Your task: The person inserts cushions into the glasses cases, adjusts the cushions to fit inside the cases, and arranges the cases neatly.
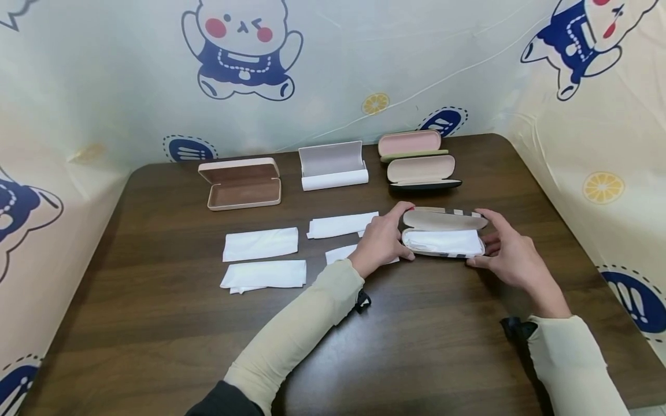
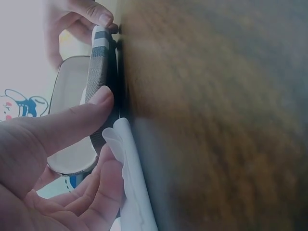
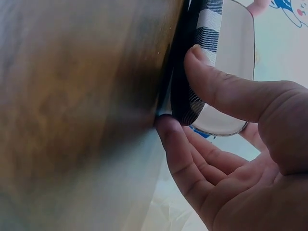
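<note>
A checked glasses case [image 1: 444, 220] lies with its lid up at the right of the table, a folded white cloth [image 1: 442, 242] in its lower half. My left hand [image 1: 381, 240] grips the left end, thumb on the front side and fingers around the back. At the other end my right hand [image 1: 512, 254] holds the case, its thumb against the front. From the left wrist, the case's striped side [image 2: 99, 53] shows under the thumb, and a white cloth [image 2: 132, 178] lies right by the fingers. The right wrist view shows the thumb pressed on the checked side [image 3: 209, 33].
Several folded white cloths [image 1: 264, 273] lie left of the case, one partly under my left hand. Along the back stand more glasses cases with raised lids: a brown-lined case [image 1: 244, 193], a white case [image 1: 333, 167], a green-edged case [image 1: 411, 143] and a black case [image 1: 422, 170].
</note>
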Demonstrator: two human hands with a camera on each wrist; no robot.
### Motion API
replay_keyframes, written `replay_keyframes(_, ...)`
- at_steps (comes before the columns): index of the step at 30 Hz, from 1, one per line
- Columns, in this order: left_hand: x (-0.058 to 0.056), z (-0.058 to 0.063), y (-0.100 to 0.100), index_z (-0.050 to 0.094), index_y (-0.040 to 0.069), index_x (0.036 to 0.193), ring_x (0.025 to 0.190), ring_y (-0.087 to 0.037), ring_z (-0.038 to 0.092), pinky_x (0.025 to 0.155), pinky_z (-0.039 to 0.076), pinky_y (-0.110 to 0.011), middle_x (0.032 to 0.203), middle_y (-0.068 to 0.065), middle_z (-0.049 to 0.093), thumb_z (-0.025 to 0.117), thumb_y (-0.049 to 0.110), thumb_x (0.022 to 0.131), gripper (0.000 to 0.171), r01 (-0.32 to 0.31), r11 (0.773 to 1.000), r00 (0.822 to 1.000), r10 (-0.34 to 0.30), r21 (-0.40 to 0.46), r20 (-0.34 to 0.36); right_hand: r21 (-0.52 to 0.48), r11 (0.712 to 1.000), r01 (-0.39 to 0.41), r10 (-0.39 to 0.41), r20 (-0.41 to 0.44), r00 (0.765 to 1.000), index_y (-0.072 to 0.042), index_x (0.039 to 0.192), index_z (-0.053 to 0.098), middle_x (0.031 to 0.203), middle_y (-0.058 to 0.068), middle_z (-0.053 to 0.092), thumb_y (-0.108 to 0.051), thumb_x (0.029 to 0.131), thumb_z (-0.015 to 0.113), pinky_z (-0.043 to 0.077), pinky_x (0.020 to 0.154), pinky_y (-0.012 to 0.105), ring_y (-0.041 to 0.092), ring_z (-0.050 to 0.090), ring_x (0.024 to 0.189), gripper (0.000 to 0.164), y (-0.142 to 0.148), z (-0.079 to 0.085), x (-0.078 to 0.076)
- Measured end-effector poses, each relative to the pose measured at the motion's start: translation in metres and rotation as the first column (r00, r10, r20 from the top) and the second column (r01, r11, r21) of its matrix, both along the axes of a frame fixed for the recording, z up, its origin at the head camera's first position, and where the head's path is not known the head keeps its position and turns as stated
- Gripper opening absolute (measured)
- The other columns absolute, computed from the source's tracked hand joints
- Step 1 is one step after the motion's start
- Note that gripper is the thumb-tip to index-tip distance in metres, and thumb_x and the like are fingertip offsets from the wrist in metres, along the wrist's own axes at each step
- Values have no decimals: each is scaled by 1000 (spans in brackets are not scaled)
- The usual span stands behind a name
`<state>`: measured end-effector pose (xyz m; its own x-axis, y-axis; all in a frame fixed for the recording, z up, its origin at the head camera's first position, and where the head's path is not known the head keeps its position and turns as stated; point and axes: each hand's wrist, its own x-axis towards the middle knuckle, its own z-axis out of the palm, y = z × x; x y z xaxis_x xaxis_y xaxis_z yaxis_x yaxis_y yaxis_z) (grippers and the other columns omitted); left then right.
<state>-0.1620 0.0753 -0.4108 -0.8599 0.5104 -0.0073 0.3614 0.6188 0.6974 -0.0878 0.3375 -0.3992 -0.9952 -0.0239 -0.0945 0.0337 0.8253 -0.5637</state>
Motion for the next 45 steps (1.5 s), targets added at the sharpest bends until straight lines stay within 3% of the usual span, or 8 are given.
replay_keyframes(16, -1, 1, -3, 51, 24, 134, 69, -8, 59, 73, 46, -27, 72, 6, 65, 95, 21, 70, 77, 5, 998, 1000, -7, 61, 26, -42, 998, -46, 45, -29, 999, -15, 149, 40, 113, 28, 66, -18, 84, 85, 50, 84, 61, 41, 67, 98, 79, 12, 3, 1)
replay_keyframes(24, 2, 1, -4, 61, 17, 103, 69, -10, 57, 62, 46, -24, 78, 3, 63, 88, 22, 79, 36, -27, 994, 999, 23, 109, 33, -28, 1000, -12, 9, -86, 996, -14, 120, 64, 102, 17, 70, -20, 86, 82, 51, 73, 45, 31, 66, 88, 38, 12, -1, 4)
replay_keyframes(32, 2, 4, -5, 64, 19, 96, 66, -8, 57, 62, 45, -24, 71, 6, 63, 88, 30, 79, 32, -10, 997, 1000, 8, 82, 29, -40, 999, 15, -18, -77, 997, -12, 119, 64, 104, 19, 68, -12, 84, 83, 51, 77, 49, 32, 65, 89, 39, 11, -1, 5)
replay_keyframes(37, 3, 5, -3, 65, 20, 94, 66, -7, 57, 62, 45, -23, 72, 7, 63, 88, 30, 79, 30, -5, 998, 1000, 4, 57, 30, -27, 1000, 14, -17, -108, 994, -11, 117, 64, 102, 19, 68, -8, 81, 85, 53, 74, 45, 32, 66, 87, 42, 11, -2, 4)
replay_keyframes(45, 4, 6, -1, 56, 17, 100, 61, -10, 55, 57, 43, -24, 70, 6, 61, 92, 28, 75, 45, 38, 999, 999, -37, -13, 24, -29, 999, 19, -22, -100, 995, -8, 117, 62, 98, 18, 68, -1, 76, 87, 51, 73, 47, 31, 65, 84, 49, 10, -2, 4)
